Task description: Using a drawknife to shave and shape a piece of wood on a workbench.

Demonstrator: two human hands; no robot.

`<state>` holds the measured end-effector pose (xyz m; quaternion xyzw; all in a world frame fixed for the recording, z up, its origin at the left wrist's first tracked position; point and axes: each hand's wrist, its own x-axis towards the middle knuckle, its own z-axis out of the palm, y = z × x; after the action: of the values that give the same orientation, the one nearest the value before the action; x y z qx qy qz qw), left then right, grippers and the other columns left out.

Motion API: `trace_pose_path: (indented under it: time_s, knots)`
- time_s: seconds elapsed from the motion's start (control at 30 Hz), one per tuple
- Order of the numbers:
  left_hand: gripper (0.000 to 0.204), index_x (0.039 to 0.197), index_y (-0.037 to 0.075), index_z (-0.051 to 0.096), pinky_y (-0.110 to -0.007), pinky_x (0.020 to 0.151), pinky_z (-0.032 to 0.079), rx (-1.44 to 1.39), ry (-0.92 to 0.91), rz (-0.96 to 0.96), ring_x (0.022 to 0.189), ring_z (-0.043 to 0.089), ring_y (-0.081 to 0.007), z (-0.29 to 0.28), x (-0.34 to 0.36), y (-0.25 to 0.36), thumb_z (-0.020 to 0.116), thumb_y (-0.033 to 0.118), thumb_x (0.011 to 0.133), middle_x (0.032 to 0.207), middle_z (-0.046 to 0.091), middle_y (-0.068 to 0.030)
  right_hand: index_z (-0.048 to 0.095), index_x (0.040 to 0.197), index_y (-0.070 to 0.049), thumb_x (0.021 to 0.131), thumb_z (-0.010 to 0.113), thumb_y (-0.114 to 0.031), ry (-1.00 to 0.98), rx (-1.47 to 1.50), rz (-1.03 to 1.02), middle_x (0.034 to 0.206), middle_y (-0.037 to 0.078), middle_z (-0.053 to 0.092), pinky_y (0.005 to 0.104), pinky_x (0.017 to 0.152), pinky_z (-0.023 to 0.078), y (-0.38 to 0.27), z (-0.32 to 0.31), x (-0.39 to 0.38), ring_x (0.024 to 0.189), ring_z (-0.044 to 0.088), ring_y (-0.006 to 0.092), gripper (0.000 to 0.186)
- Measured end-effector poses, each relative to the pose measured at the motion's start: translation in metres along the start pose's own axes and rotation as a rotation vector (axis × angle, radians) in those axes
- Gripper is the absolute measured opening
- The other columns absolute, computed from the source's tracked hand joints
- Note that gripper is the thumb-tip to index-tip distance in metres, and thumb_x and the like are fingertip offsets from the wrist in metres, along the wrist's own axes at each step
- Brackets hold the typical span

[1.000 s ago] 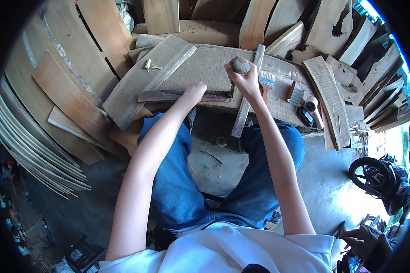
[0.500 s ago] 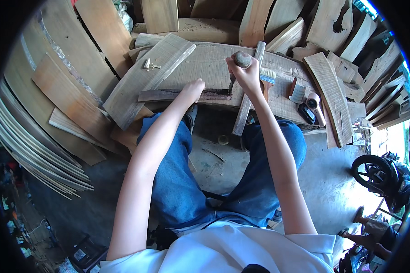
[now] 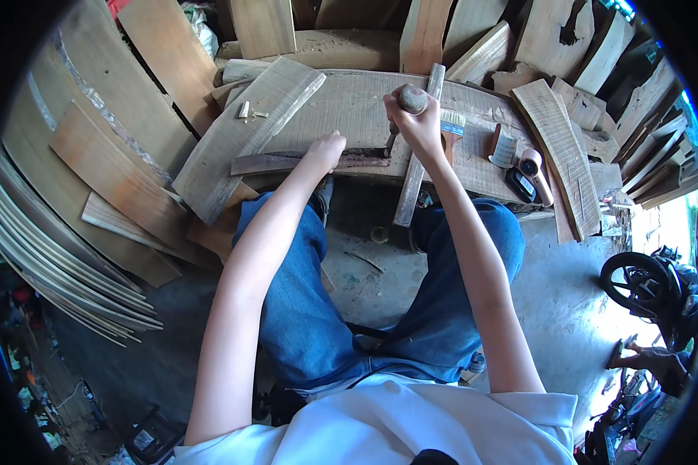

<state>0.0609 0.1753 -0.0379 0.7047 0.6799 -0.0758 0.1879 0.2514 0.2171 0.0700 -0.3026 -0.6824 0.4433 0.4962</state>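
Note:
A dark, narrow strip of wood (image 3: pixel 267 163) lies along the near edge of the low wooden bench (image 3: pixel 341 101). My left hand (image 3: pixel 329 150) is closed over the strip near its middle, its fingers partly hidden behind the hand. My right hand (image 3: pixel 419 130) is wrapped round the handle of a chisel (image 3: pixel 413 99), whose rounded butt points up at me. The chisel's dark metal blade reaches down to the strip's right end. Beside my right wrist, a long, thin wooden bar (image 3: pixel 412 194) lies across the bench and sticks out over its near edge.
Right of my right hand lie a brush (image 3: pixel 452 124), a curled piece of sandpaper (image 3: pixel 506 149), a black device (image 3: pixel 520 186) and a pink handheld fan (image 3: pixel 530 164). A board (image 3: pixel 248 116) with wood chips overlaps the bench's left. Planks lean all around; a motorbike (image 3: pixel 644 283) and a person's legs (image 3: pixel 647 360) are at right.
The whole view has shifted slightly. Both hands keep their holds, and the chisel tip stays at the strip's right end. The other person's legs at the right have moved.

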Motion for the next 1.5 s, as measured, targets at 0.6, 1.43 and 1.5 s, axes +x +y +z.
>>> trace_pose_path:
  time_s: [0.6, 1.43, 1.5]
  knots:
    - [0.061, 0.111, 0.004, 0.060, -0.039, 0.088, 0.047, -0.044, -0.045, -0.069, 0.106, 0.054, -0.0321, -0.009, -0.005, 0.005, 0.079, -0.004, 0.054, 0.115, 0.052, -0.0115, 0.056, 0.066, 0.001, 0.076, 0.064, -0.010, 0.011, 0.007, 0.003, 0.058, 0.000, 0.054, 0.0232, 0.053, 0.041, 0.004, 0.011, 0.002, 0.057, 0.048, 0.0044, 0.017]
    - [0.084, 0.135, 0.007, 0.034, -0.039, 0.096, 0.042, -0.570, 0.541, 0.477, 0.111, 0.051, -0.0327, -0.095, -0.050, 0.070, 0.079, 0.023, 0.065, 0.117, 0.053, -0.0165, 0.058, 0.071, 0.002, 0.077, 0.063, -0.010, -0.007, 0.014, 0.020, 0.063, 0.003, 0.058, 0.0240, 0.057, 0.044, 0.000, 0.000, 0.002, 0.061, 0.053, 0.0064, 0.015]
    - [0.085, 0.136, 0.008, 0.034, -0.038, 0.097, 0.041, -0.577, 0.528, 0.474, 0.113, 0.050, -0.0326, -0.095, -0.051, 0.067, 0.079, 0.023, 0.065, 0.120, 0.052, -0.0168, 0.058, 0.071, 0.002, 0.077, 0.063, -0.010, -0.025, 0.019, -0.017, 0.063, 0.003, 0.058, 0.0242, 0.057, 0.044, 0.001, 0.002, 0.002, 0.061, 0.053, 0.0065, 0.015]
